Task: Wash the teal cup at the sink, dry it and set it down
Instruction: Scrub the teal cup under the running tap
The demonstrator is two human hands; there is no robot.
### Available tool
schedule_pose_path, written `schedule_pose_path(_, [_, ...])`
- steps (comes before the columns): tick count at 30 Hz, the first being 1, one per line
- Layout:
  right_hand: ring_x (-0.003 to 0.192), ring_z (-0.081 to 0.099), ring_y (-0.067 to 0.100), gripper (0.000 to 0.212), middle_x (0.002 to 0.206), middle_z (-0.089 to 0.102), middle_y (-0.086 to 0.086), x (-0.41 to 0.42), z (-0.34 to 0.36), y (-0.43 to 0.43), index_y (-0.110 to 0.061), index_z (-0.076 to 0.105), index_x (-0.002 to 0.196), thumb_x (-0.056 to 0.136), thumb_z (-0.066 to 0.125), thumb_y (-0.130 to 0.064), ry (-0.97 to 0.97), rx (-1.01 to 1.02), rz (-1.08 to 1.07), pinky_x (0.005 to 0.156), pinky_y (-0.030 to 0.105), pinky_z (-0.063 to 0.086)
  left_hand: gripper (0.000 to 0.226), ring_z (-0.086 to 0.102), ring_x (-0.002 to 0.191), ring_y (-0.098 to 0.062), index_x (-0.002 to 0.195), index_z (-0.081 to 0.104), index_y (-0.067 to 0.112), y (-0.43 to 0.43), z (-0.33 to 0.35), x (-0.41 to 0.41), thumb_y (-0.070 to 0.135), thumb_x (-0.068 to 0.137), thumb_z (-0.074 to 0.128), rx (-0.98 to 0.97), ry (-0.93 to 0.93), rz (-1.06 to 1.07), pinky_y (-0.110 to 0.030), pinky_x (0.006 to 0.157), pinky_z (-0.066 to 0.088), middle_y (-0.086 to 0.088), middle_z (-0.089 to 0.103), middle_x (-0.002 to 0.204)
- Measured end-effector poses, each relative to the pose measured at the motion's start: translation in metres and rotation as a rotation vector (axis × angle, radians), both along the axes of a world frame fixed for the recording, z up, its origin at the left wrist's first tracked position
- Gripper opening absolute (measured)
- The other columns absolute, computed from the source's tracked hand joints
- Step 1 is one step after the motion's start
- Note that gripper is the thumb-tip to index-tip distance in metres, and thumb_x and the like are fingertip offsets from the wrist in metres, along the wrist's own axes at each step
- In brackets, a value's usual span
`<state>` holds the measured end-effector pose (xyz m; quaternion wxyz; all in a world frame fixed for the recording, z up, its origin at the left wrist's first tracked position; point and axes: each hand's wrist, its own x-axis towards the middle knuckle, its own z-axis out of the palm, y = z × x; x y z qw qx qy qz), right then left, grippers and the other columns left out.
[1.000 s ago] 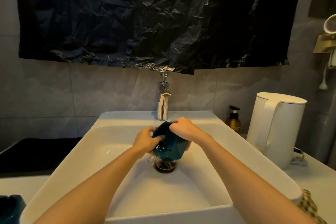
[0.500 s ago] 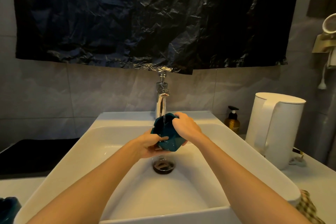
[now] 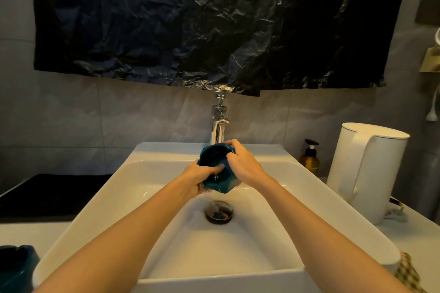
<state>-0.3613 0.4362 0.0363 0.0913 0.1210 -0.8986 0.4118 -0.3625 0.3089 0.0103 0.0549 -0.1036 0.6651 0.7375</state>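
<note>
The teal cup [image 3: 220, 182] is faceted and is held above the white sink [image 3: 114, 188], under the chrome tap [image 3: 219, 123], with its mouth tilted up toward me. Water runs from the tap into it and spills toward the drain [image 3: 219, 214]. My right hand [image 3: 242, 166] grips the cup's right side and far rim. My left hand [image 3: 201, 177] holds the left side, its fingers curled over the rim and reaching inside the cup.
A white kettle [image 3: 366, 173] stands on the counter to the right, an amber pump bottle [image 3: 309, 159] behind it. A checked cloth [image 3: 408, 273] lies at the sink's front right corner. A second teal item [image 3: 14, 266] sits front left. Black plastic sheeting [image 3: 214, 21] hangs above.
The cup went from tipped down over the drain to raised under the tap with its mouth up. My left fingers moved from the outside to inside the cup.
</note>
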Motion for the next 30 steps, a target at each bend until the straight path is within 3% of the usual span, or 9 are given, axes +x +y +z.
schedule_pose_path(4, [0.102,0.055,0.023,0.038,0.117,0.058,0.002,-0.002,-0.002,0.001,-0.033,0.043,0.117,0.086,0.036,-0.013,-0.022,-0.060,0.050,0.087,0.045,0.052,0.061,0.059,0.104,-0.028,0.117,0.051,0.012,0.006,0.003,0.001,0.017,0.066,0.084,-0.093,0.066,0.092,-0.039,0.081,0.055,-0.009,0.062,0.111])
schedule_pose_path(6, [0.104,0.054,0.022,0.038,0.118,0.056,0.004,-0.002,-0.003,0.000,-0.031,0.041,0.119,0.087,0.036,-0.011,-0.044,-0.085,0.089,0.091,0.044,0.049,0.052,0.058,0.098,-0.026,0.112,0.051,0.013,0.005,0.004,0.001,0.026,0.071,0.081,-0.076,0.077,0.168,-0.037,0.079,0.054,-0.008,0.059,0.105])
schedule_pose_path(9, [0.105,0.050,0.021,0.040,0.118,0.052,0.005,-0.001,-0.003,-0.004,-0.023,0.039,0.128,0.091,0.035,-0.008,-0.058,-0.102,0.129,0.086,0.032,0.044,0.036,0.057,0.094,-0.027,0.104,0.053,0.016,0.001,0.004,0.000,0.035,0.080,0.071,-0.083,0.074,0.254,-0.039,0.080,0.054,-0.010,0.061,0.106])
schedule_pose_path(13, [0.106,0.051,0.021,0.034,0.118,0.051,0.004,-0.003,-0.006,-0.006,-0.024,0.039,0.123,0.093,0.033,-0.008,-0.042,-0.113,0.083,0.089,0.033,0.048,0.030,0.054,0.095,-0.026,0.119,0.053,0.013,0.001,0.006,0.004,0.024,0.092,0.058,-0.050,0.032,0.233,-0.037,0.076,0.051,-0.013,0.060,0.118])
schedule_pose_path(17, [0.105,0.053,0.021,0.034,0.118,0.055,0.004,-0.004,-0.005,-0.002,-0.024,0.042,0.121,0.091,0.034,-0.009,-0.026,-0.128,0.024,0.091,0.039,0.049,0.049,0.056,0.102,-0.026,0.118,0.051,0.013,0.004,0.010,0.009,0.008,0.076,0.075,-0.061,0.032,0.068,-0.035,0.078,0.052,-0.009,0.059,0.106])
schedule_pose_path(21, [0.104,0.053,0.020,0.033,0.119,0.054,0.006,-0.001,-0.005,-0.004,-0.023,0.040,0.120,0.092,0.035,-0.007,-0.053,-0.138,0.077,0.090,0.035,0.048,0.045,0.058,0.101,-0.027,0.110,0.053,0.013,0.004,0.006,0.004,0.025,0.074,0.078,-0.172,0.097,0.168,-0.037,0.082,0.054,-0.007,0.059,0.104])
schedule_pose_path(24, [0.104,0.053,0.022,0.030,0.120,0.054,0.007,0.000,-0.004,-0.008,-0.025,0.037,0.119,0.093,0.034,-0.010,-0.024,-0.086,0.060,0.093,0.042,0.050,0.035,0.058,0.091,-0.027,0.113,0.056,0.009,-0.003,0.005,0.002,0.037,0.092,0.055,-0.358,0.165,0.250,-0.037,0.077,0.054,-0.009,0.060,0.101])
schedule_pose_path(27, [0.101,0.052,0.021,0.031,0.122,0.053,0.005,0.002,-0.004,-0.008,-0.024,0.037,0.124,0.095,0.034,-0.015,0.012,0.049,-0.033,0.090,0.043,0.051,0.031,0.056,0.094,-0.026,0.123,0.050,0.008,-0.004,0.003,0.002,0.024,0.100,0.038,-0.593,0.222,0.145,-0.033,0.075,0.051,-0.015,0.059,0.115])
schedule_pose_path(30, [0.098,0.055,0.022,0.028,0.122,0.057,0.005,0.003,-0.003,0.001,-0.025,0.037,0.123,0.097,0.032,-0.018,0.058,0.135,-0.151,0.086,0.042,0.053,0.035,0.055,0.108,-0.029,0.130,0.042,0.010,-0.002,0.004,0.004,0.001,0.098,0.034,-0.443,0.185,-0.092,-0.034,0.074,0.053,-0.017,0.053,0.127])
